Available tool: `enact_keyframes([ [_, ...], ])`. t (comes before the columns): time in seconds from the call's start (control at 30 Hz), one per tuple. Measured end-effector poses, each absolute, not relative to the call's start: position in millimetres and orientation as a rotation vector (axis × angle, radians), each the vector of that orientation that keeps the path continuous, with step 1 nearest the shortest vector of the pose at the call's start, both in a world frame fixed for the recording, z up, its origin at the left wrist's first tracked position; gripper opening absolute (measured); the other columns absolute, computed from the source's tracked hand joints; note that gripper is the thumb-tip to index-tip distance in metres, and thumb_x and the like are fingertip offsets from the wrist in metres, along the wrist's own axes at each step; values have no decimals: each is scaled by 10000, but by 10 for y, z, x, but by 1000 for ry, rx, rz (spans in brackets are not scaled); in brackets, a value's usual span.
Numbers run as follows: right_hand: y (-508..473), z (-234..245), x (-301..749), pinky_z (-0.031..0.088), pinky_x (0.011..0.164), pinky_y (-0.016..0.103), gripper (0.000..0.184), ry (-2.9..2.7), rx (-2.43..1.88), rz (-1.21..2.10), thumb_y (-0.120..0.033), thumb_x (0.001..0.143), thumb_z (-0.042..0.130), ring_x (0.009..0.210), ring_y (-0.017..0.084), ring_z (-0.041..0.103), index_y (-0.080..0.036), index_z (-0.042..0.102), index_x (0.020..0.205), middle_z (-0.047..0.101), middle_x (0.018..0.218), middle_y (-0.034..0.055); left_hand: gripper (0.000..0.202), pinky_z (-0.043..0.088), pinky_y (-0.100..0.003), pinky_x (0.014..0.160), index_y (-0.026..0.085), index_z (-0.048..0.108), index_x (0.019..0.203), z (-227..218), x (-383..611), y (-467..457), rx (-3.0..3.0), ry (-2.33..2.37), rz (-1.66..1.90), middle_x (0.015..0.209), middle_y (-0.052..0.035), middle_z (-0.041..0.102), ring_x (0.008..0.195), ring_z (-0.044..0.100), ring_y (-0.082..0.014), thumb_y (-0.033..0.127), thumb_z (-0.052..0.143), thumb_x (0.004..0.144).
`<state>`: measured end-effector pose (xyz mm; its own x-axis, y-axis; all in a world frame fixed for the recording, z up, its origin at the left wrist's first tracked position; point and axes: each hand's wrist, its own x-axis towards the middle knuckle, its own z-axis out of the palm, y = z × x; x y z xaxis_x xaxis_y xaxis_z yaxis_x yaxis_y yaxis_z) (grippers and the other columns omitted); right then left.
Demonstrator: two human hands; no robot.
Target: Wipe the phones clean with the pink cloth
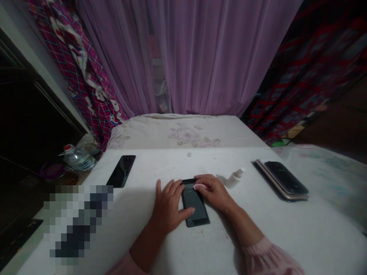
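while left hand (169, 204) pins black smartphone (195, 204) flat, fingers spread, right hand (213, 193) grips pink cloth (200, 186) on screen

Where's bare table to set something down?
Bare tabletop: right of the right hand, in front of the stacked phones; and the far strip between black phone and white bottle. Crowded: the phone under left hand and right hand.

A pixelated patch (77, 225) at the lower left of the frame obscured whatever lay there. The upper end of the phone (195, 206) was covered by the right hand (215, 193). A pink item (200, 186) under that hand's fingers was largely concealed, and its kind could not be determined. A small pale square (189, 154) at upper centre was too small to identify. The left sleeve (123, 266) and right sleeve (268, 258) were cut off by the bottom edge.
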<state>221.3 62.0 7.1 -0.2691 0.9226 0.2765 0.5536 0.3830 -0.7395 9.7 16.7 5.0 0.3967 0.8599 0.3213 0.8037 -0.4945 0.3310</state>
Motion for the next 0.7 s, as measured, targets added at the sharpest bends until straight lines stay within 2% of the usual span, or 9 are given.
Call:
enact_keyframes([
  [0.2,620,38,2201,474,901,408,110,-1964,-1241,641,-267,829,630,973,234,660,-226,730,810,738,1030,76,594,103,-666,1133,200,562,1299,32,101,164,2496,1491,730,1367,-151,573,1265,506,-360,548,650,826],
  [0.4,648,-38,2157,465,821,376,153,-1941,-1387,544,-280,874,575,865,225,644,-224,717,861,738,872,52,616,125,-654,1139,199,579,1279,28,105,165,2538,1440,735,1349,-153,584,1253,515,-361,596,641,812],
  [0.7,638,0,2158,466,795,368,188,-1938,-1426,567,-295,881,554,849,229,635,-215,722,858,729,844,54,595,139,-655,1132,196,591,1243,57,119,154,2528,1465,689,1346,-143,593,1253,518,-357,600,649,810],
])
